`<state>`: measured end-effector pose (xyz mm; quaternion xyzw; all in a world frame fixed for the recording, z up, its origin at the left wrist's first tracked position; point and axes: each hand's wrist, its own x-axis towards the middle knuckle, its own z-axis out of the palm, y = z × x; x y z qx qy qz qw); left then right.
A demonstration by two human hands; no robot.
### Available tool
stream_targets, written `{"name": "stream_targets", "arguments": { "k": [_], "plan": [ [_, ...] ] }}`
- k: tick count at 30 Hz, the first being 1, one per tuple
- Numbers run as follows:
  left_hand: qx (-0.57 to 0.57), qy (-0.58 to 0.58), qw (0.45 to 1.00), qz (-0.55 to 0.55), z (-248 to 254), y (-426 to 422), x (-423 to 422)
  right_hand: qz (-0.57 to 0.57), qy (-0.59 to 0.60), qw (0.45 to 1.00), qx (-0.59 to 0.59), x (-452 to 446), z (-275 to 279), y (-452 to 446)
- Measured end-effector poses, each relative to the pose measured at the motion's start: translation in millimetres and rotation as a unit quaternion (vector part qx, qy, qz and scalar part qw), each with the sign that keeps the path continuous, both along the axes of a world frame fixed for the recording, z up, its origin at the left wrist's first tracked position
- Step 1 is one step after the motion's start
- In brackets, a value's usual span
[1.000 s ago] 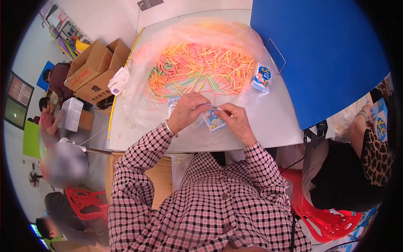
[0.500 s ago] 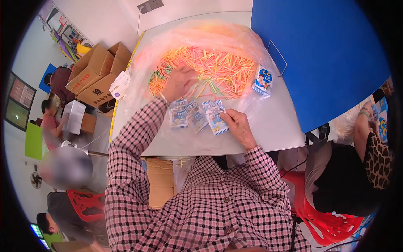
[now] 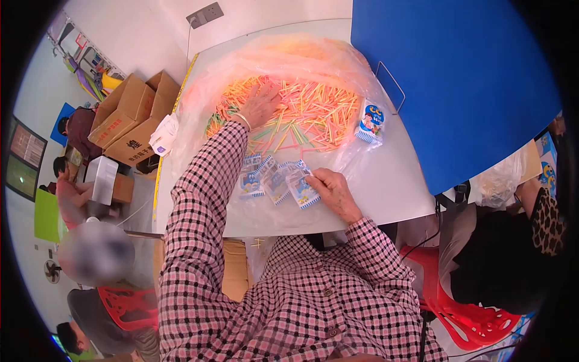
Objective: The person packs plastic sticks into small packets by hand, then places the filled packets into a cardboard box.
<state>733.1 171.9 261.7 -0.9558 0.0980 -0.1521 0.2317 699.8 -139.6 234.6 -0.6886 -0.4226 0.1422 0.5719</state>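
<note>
My left hand (image 3: pixel 259 107) lies with fingers spread on a heap of thin pink, yellow, orange and green sticks (image 3: pixel 316 111). Its fingertips are partly lost among the sticks. The heap rests in a large clear plastic bag (image 3: pixel 289 51) opened out on the table. Near the table's front edge, my right hand (image 3: pixel 338 194) pinches the edge of a small printed packet (image 3: pixel 304 192), blue and white with striped ends. Two similar packets (image 3: pixel 251 181) (image 3: pixel 276 182) lie flat to the left of it, overlapping in a fan.
A fuller blue packet (image 3: pixel 370 122) stands on the right of the bag. White paper pieces (image 3: pixel 164 136) lie at the table's left edge. A blue panel (image 3: pixel 458 90) rises on the right. Cardboard boxes (image 3: pixel 120 114) stand at left; people sit on both sides.
My left hand has moved farther into the heap, away from me, and its fingers have spread. My right hand keeps its pinch on the packet. The whole view has shifted slightly.
</note>
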Motion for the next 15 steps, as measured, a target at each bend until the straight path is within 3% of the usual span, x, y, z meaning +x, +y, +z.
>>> {"name": "stream_targets", "arguments": {
  "k": [11, 14, 15],
  "plan": [
    [-0.096, -0.092, 0.991, 0.009, -12, 1, -4, 0.001, 0.018, 1.0, 0.006, 2, -2, 0],
    [-0.284, -0.147, 0.947, 0.025, -7, 0, -13, 0.003, 0.022, 1.0, 0.013, 2, -3, 1],
    [-0.282, -0.149, 0.947, 0.025, -3, 1, -13, 0.004, 0.02, 1.0, 0.015, 3, -3, 1]
  ]
}}
